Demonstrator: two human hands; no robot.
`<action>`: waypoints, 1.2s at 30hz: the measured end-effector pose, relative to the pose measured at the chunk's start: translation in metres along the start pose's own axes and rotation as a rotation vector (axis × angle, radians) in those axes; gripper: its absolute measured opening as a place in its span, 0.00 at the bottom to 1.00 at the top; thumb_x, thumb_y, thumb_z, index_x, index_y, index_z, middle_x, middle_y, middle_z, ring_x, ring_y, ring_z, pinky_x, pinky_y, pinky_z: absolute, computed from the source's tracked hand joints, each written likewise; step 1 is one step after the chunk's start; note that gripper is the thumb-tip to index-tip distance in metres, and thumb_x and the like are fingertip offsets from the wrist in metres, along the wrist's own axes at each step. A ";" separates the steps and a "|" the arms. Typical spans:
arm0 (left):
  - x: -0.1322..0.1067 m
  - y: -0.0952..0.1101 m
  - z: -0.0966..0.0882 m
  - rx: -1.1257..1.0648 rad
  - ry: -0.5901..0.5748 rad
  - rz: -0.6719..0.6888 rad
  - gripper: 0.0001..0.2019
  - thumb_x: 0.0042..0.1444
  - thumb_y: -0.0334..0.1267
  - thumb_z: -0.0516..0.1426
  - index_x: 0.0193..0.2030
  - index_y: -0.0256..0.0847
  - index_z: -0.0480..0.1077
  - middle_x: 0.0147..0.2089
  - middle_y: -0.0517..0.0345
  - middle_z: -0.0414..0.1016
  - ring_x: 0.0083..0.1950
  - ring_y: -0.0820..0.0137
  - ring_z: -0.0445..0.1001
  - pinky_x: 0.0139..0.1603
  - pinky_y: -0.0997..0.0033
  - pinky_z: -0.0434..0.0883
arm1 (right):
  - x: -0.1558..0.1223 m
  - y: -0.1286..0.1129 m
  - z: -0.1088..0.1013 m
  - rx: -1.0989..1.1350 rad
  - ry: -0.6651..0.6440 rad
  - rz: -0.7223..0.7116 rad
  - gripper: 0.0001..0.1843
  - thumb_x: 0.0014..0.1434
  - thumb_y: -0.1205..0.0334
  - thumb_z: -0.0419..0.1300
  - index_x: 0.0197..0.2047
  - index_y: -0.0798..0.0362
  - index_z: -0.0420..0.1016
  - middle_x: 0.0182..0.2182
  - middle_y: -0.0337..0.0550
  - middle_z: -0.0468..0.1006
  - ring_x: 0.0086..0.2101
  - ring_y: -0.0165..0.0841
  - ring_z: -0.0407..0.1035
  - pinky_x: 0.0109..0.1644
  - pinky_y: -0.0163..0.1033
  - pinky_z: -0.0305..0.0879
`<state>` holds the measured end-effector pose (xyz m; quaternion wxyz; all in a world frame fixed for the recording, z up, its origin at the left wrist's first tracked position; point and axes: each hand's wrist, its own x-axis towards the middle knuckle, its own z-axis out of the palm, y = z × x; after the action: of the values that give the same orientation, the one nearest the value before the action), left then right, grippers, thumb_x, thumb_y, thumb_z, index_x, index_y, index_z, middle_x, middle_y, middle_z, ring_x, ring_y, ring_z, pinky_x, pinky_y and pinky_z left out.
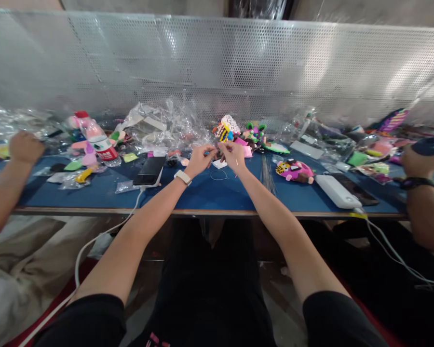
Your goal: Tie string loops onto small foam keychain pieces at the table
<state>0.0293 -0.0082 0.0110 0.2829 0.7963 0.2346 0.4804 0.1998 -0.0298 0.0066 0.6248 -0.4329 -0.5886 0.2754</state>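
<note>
My left hand (201,160) and my right hand (233,155) meet over the blue table, thumbs and fingers pinched close together. Whatever sits between the fingertips is too small to make out. Just beneath them lies a small white piece (220,164), with a loop of thin wire or thread (219,179) in front of it. Behind my hands stands a colourful clay-like figure (227,129) with a white bobbled top. Right of my right hand are a pink piece (246,150), a green and black figure (255,131) and a bundle of thin dark strands (266,174).
Clear plastic bags (173,126) are heaped along the perforated metal screen (202,62). A phone on a white power bank (150,171), a bottle (103,144), a magenta figure (295,171) and another power bank (338,191) lie around. Other people's hands (26,146) work at both sides.
</note>
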 end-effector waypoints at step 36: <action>0.003 -0.005 -0.002 0.078 0.104 0.009 0.25 0.72 0.62 0.54 0.38 0.41 0.73 0.29 0.57 0.75 0.23 0.74 0.68 0.27 0.72 0.67 | -0.002 0.009 -0.001 -0.446 -0.088 -0.437 0.12 0.73 0.65 0.55 0.50 0.49 0.80 0.53 0.53 0.82 0.56 0.45 0.75 0.65 0.54 0.72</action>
<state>0.0283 -0.0023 0.0100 0.2368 0.7817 0.2639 0.5130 0.2018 -0.0275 -0.0019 0.5326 -0.4103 -0.7400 0.0173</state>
